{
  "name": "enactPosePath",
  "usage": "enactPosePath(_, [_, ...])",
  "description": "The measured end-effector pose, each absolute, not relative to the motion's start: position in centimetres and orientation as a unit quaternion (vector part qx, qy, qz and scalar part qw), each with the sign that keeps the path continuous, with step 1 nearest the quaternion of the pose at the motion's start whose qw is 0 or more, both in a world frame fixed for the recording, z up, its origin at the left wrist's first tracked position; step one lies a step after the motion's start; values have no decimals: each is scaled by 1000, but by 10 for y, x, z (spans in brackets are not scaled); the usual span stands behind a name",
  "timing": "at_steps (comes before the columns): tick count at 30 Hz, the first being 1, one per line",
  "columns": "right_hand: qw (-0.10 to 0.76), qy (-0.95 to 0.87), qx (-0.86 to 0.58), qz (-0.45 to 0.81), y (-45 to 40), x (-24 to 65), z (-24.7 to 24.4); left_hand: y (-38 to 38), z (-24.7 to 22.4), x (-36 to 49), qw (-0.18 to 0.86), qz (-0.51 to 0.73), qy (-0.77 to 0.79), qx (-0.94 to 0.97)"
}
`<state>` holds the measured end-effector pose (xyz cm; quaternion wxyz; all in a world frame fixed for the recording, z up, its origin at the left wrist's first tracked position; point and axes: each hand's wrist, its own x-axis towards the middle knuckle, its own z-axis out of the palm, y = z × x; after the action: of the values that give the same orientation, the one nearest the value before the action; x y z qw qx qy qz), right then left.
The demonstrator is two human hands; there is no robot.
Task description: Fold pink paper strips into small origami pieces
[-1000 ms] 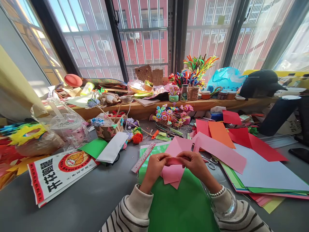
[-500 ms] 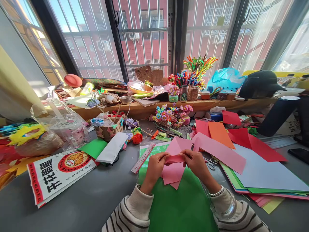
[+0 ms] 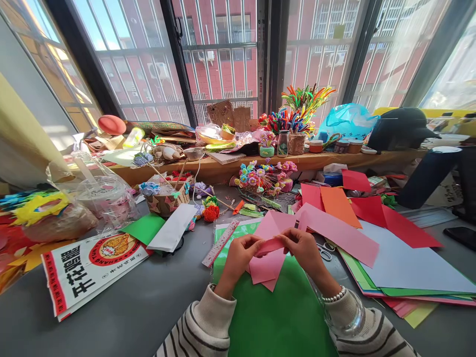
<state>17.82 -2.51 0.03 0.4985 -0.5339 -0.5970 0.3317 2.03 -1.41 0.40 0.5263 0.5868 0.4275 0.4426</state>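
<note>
My left hand (image 3: 238,258) and my right hand (image 3: 303,248) both pinch a small folded strip of pink paper (image 3: 270,245) between their fingertips, a little above the table. Under the hands lies a larger pink sheet (image 3: 265,270) on a green sheet (image 3: 278,317). A pink ruler (image 3: 220,242) lies just left of my left hand. Scissors (image 3: 324,250) lie on the table just right of my right hand, partly under a long pink sheet (image 3: 336,230).
Red, orange, white and green paper sheets (image 3: 401,258) spread out at the right. A printed bag (image 3: 89,270), a green card and a white envelope (image 3: 173,227) lie at the left. Paper flowers (image 3: 264,179), a basket (image 3: 167,201) and clutter line the wooden sill (image 3: 223,171).
The hands have lifted slightly and the pink strip between them has tilted, its right end now higher. Nothing else on the table has moved.
</note>
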Motion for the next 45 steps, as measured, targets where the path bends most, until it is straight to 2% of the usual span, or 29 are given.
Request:
enactPosePath(4, [504, -601, -524, 331, -25, 180, -1, -15, 7, 18, 560, 392, 420, 597])
enactPosePath(8, [521, -614, -502, 316, -25, 182, 1, -16, 8, 17, 551, 367, 415, 624])
enactPosePath(13, [582, -559, -461, 368, -23, 181, 2, -15, 6, 17, 518, 484, 440, 551])
enactPosePath(16, [539, -592, -437, 410, -23, 175, 0, -15, 6, 18, 533, 519, 443, 500])
enactPosePath(24, [519, -621, -450, 378, -28, 167, 2, -18, 6, 23, 607, 422, 407, 536])
enactPosePath(41, [516, -628, -487, 318, -33, 165, 2, -19, 7, 27, 536, 427, 407, 604])
enactPosePath(45, [510, -628, -474, 348, -32, 166, 4, -19, 5, 25, 528, 412, 411, 619])
